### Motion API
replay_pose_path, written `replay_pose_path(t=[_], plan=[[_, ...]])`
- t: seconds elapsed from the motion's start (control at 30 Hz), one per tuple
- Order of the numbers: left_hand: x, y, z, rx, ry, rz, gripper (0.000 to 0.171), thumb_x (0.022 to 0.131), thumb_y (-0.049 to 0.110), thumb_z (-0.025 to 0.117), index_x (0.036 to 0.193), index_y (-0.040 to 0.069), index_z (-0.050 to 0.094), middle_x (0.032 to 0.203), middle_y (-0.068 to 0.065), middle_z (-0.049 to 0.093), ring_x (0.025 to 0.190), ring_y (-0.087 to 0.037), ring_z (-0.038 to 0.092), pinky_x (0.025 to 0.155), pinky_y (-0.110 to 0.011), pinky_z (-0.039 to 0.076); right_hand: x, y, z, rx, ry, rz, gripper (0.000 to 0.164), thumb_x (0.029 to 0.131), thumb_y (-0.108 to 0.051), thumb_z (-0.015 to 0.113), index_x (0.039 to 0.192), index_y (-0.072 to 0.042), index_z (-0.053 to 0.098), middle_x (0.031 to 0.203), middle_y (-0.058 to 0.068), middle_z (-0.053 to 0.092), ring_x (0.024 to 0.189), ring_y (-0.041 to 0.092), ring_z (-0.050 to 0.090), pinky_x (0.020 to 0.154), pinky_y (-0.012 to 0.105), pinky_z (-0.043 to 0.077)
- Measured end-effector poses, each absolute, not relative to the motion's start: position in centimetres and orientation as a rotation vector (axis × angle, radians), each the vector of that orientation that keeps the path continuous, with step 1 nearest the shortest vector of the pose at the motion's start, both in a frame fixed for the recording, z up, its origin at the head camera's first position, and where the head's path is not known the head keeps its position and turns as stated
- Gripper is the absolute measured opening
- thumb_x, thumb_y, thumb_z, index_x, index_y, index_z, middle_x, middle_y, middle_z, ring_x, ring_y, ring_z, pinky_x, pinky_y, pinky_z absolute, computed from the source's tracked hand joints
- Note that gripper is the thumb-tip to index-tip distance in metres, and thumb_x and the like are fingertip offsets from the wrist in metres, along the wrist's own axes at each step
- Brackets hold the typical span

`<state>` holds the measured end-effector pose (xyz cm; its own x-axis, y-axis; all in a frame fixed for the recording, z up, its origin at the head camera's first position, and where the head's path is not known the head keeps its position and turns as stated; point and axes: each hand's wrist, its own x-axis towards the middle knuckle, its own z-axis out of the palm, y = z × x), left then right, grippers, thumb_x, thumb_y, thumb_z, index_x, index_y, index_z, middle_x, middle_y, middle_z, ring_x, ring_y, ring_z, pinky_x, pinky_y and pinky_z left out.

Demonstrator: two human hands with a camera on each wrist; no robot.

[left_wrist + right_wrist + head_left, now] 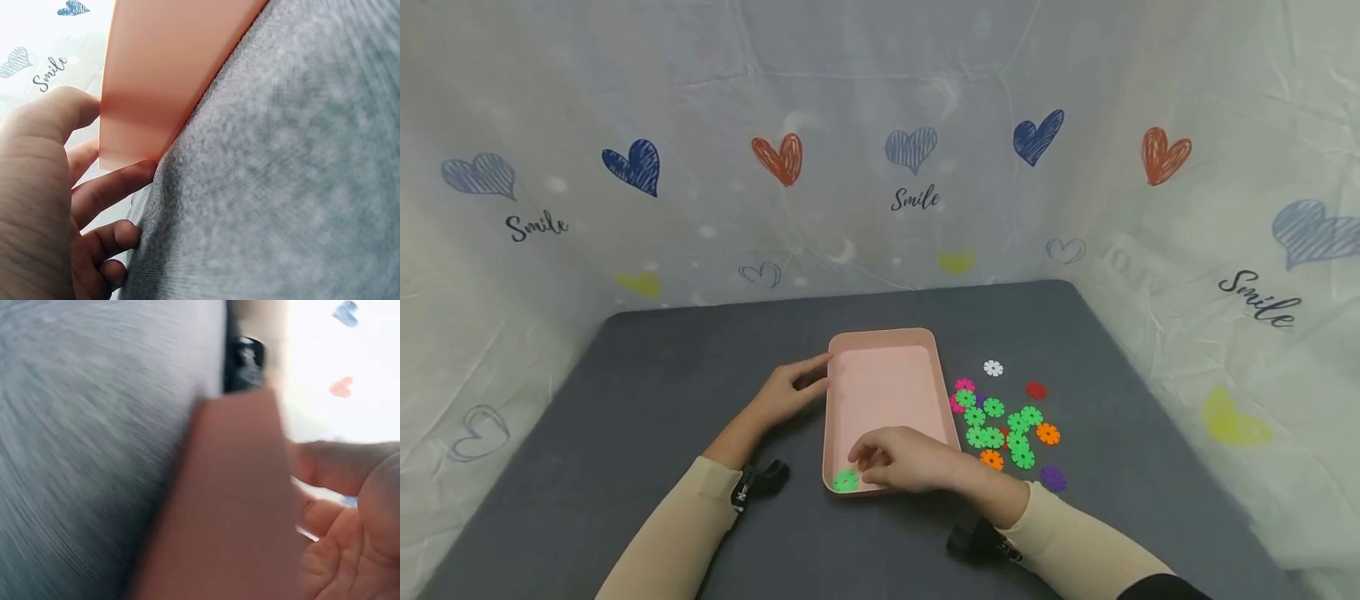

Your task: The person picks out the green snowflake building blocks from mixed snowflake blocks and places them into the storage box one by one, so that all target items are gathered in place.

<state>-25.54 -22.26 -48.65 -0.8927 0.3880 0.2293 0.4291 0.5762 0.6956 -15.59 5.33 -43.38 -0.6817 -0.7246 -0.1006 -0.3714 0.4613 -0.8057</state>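
My left hand (782,393) touches the left rim of a pink rectangular tray (883,375), thumb and index finger spread along it. In the left wrist view, the fingertips of this hand (81,187) rest against the tray's outer wall (147,94). Over the tray's near end hovers my right hand (910,458), its fingers loosely bent with nothing visible between them. Just left of those fingers, a green notched plastic disc (846,481) lies in the tray's near left corner. The right wrist view is blurred; the tray wall (231,494) hides part of the right hand (344,531).
Right of the tray lie several green discs (1017,441), mixed with pink, orange (1048,433), red (1036,390) and purple (1053,477) ones. A white disc (993,367) sits farther back. The grey tabletop (700,358) meets a printed white curtain (850,217) behind.
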Motion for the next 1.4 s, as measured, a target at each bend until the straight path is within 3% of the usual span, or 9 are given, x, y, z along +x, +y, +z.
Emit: replay_pose_path(t=[0.07,0.2,0.37,0.5,0.63,0.9,1.2,1.3,1.4], plan=[[-25.8,-22.2,-48.7,-0.708,-2.751,-1.222,0.053,0.100,0.028,0.071,0.149,0.013,0.057,0.072,0.001,0.053,0.063,-0.014,0.044,0.065,-0.035,0.040,-16.0,6.6,-42.3,-0.951,2.307,-1.117,0.021,0.097,-0.012,0.071,0.118,-0.008,0.072,0.108,0.000,0.070,0.090,0.006,0.065,0.084,0.026,0.052],[-26.2,-22.0,-49.1,-0.711,-2.756,-1.223,0.053,0.100,0.028,0.071,0.149,0.013,0.057,0.094,-0.002,0.069,0.064,-0.014,0.047,0.066,-0.034,0.041,-17.5,10.0,-39.9,-0.991,2.401,-1.192,0.023,0.102,-0.015,0.066,0.123,-0.010,0.071,0.117,0.004,0.069,0.097,0.014,0.064,0.084,0.033,0.054],[-26.4,-22.1,-49.7,-0.718,-2.743,-1.257,0.053,0.100,0.028,0.071,0.149,0.014,0.057,0.101,-0.004,0.070,0.064,-0.014,0.047,0.064,-0.033,0.042,-20.2,14.8,-38.4,-0.794,2.643,-1.128,0.020,0.103,-0.015,0.064,0.121,-0.013,0.072,0.106,0.001,0.068,0.090,0.017,0.063,0.079,0.037,0.053],[-26.3,-22.3,-50.0,-0.711,-2.718,-1.285,0.053,0.098,0.028,0.073,0.148,0.014,0.059,0.098,-0.004,0.069,0.064,-0.015,0.047,0.062,-0.033,0.041,-22.3,17.2,-39.6,-0.594,2.740,-0.932,0.019,0.098,-0.008,0.067,0.116,-0.006,0.072,0.092,0.001,0.064,0.078,0.018,0.057,0.071,0.036,0.049],[-26.3,-22.4,-50.1,-0.690,-2.723,-1.285,0.054,0.099,0.031,0.073,0.148,0.016,0.059,0.108,-0.006,0.071,0.066,-0.015,0.048,0.063,-0.034,0.042,-23.8,17.6,-41.4,-0.526,2.676,-0.776,0.022,0.092,-0.007,0.074,0.114,-0.002,0.072,0.081,0.003,0.059,0.068,0.018,0.051,0.066,0.035,0.045],[-26.3,-22.2,-50.4,-0.684,-2.706,-1.291,0.053,0.099,0.031,0.072,0.148,0.016,0.059,0.113,-0.007,0.072,0.066,-0.016,0.048,0.062,-0.034,0.042,-24.8,16.8,-43.5,-0.453,2.722,-0.612,0.024,0.086,-0.014,0.085,0.100,-0.004,0.069,0.081,0.003,0.058,0.071,0.019,0.052,0.068,0.035,0.046],[-26.3,-21.9,-49.9,-0.692,-2.755,-1.328,0.051,0.099,0.030,0.072,0.147,0.016,0.060,0.113,-0.005,0.069,0.070,-0.018,0.052,0.063,-0.034,0.046,-25.3,16.4,-42.4,-0.356,2.740,-0.625,0.018,0.082,-0.002,0.082,0.083,-0.007,0.064,0.079,0.004,0.058,0.063,0.019,0.053,0.059,0.033,0.044],[-26.3,-22.0,-49.6,-0.710,-2.751,-1.290,0.051,0.100,0.029,0.071,0.147,0.015,0.059,0.111,-0.004,0.069,0.072,-0.016,0.052,0.066,-0.034,0.045,-25.2,16.2,-40.8,-0.309,2.726,-0.736,0.013,0.085,0.001,0.076,0.092,-0.004,0.066,0.079,0.006,0.061,0.060,0.020,0.057,0.057,0.033,0.046],[-26.4,-22.2,-49.3,-0.738,-2.739,-1.254,0.052,0.101,0.028,0.070,0.149,0.013,0.058,0.105,-0.002,0.069,0.072,-0.015,0.050,0.067,-0.034,0.044,-24.5,16.3,-39.1,-0.263,2.713,-0.910,0.020,0.091,-0.002,0.074,0.111,-0.002,0.070,0.085,0.007,0.066,0.066,0.026,0.067,0.062,0.036,0.052]])
